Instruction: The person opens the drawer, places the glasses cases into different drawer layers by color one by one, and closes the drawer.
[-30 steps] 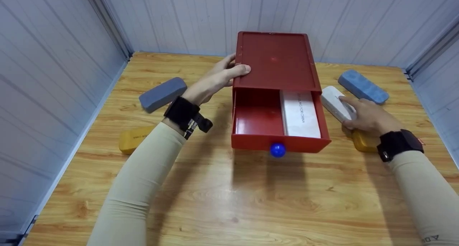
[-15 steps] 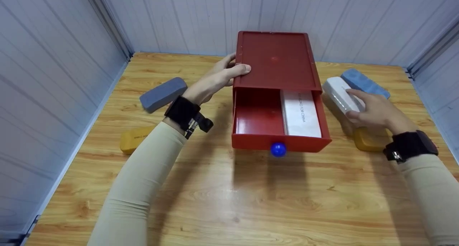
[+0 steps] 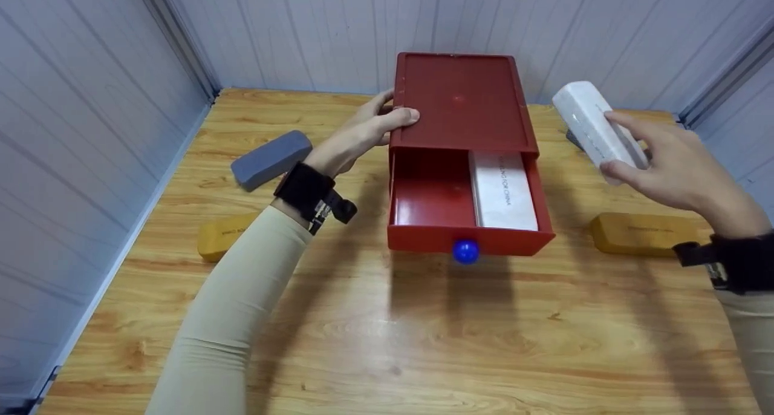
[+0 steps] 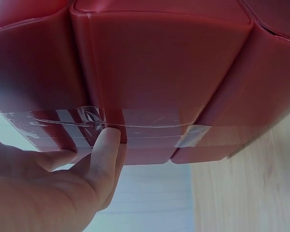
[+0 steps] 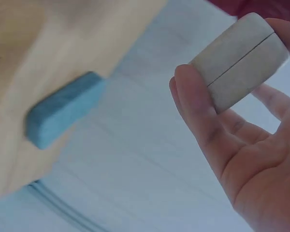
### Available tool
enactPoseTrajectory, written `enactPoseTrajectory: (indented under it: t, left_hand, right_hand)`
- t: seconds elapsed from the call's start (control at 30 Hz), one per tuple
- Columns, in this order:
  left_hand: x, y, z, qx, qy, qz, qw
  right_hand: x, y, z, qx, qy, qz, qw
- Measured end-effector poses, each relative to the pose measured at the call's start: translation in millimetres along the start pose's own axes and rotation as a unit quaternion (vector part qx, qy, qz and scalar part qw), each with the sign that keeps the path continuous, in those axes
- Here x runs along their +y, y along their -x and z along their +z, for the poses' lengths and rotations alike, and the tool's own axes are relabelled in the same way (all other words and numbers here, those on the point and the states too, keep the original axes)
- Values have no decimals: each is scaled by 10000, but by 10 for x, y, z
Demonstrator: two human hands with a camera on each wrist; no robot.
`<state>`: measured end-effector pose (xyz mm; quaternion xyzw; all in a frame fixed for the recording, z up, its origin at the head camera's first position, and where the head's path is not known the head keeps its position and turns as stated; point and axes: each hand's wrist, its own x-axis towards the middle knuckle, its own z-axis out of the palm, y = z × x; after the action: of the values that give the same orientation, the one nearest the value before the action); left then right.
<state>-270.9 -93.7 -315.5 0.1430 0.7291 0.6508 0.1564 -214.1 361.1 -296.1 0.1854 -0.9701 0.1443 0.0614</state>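
Note:
A red drawer unit (image 3: 459, 100) stands mid-table with its top drawer (image 3: 432, 200) pulled out by a blue ball knob (image 3: 465, 251). My left hand (image 3: 363, 127) holds its left side, thumb over the top edge and fingers on the side wall, where clear tape (image 4: 154, 128) runs across. A white glasses case (image 3: 595, 121) is pinched between the thumb and fingers of my right hand (image 3: 686, 161), raised right of the unit. Its seam shows in the right wrist view. Another white glasses case (image 3: 503, 191) lies in the drawer's right half; the left half shows its bare floor.
To the left lie a grey-blue case (image 3: 272, 160) and a yellow case (image 3: 224, 236), partly behind my forearm. On the right are a yellow case (image 3: 641, 233) and a blue case (image 5: 65, 111), mostly hidden in the head view. Pale panel walls (image 3: 302, 34) enclose the table.
My right hand has lifted the white glasses case off the table, up and to the right, uncovering the right yellow case. The left hand and the drawer unit stay put.

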Motion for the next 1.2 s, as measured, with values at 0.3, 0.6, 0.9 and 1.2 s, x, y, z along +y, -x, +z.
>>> enactPoseTrajectory:
  t: [0.3,0.6,0.9,1.2]
  left_hand:
    - [2,-34,42,-21,13,-6,10000]
    - [-10,-64,50,-18,193,36,9998]
    - [-33,-74,51,-12,308,110,9995]
    - [-29,-86,35,42,188,33,9998]
  right_hand:
    - [-629,208,-376,628,42,-519,9967]
    - [-1201,290,-443,575,194,-1378,9886]
    - [-1507,304,-347,-3,135,-1795,9837]
    - [-1653,243,-347,-318,379,-2464,9679]
